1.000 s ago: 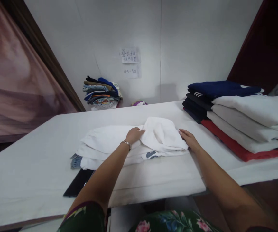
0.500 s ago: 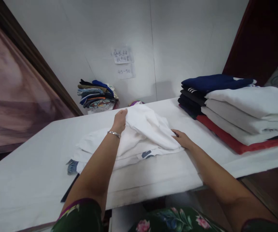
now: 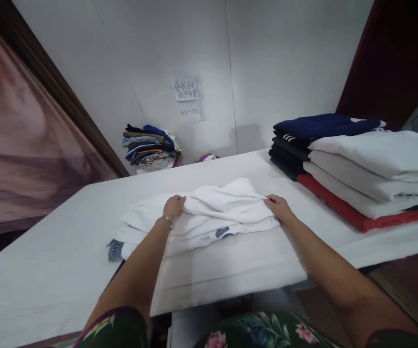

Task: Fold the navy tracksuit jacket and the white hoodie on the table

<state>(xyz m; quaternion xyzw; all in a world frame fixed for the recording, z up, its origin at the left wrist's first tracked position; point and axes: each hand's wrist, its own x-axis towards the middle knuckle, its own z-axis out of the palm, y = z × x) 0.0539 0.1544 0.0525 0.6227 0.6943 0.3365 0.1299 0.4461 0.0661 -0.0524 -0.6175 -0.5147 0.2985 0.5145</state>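
A white garment (image 3: pixel 227 205) with a dark print near its front edge lies rumpled across the table in front of me. My left hand (image 3: pixel 174 207), with a silver bracelet at the wrist, pinches the cloth at its left part. My right hand (image 3: pixel 278 207) grips the garment's right edge between thumb and fingers. The cloth stretches between both hands in loose creases. A bit of blue denim-like fabric (image 3: pixel 115 251) sticks out at the garment's left end. Beneath my left forearm a dark strip shows, mostly hidden.
To the right stand stacks of folded clothes, with a navy piece (image 3: pixel 325 126), white and grey pieces (image 3: pixel 372 152) and a red one (image 3: pixel 357 220). Another clothes pile (image 3: pixel 151 147) sits beyond the white table's (image 3: pixel 49 270) far edge. A pink curtain (image 3: pixel 31 145) hangs at left; handwritten paper notes (image 3: pixel 189 92) are on the wall.
My left hand has come down and toward me, lowering the lifted cloth, which now lies flatter. My right hand stays near the same spot on the right edge.
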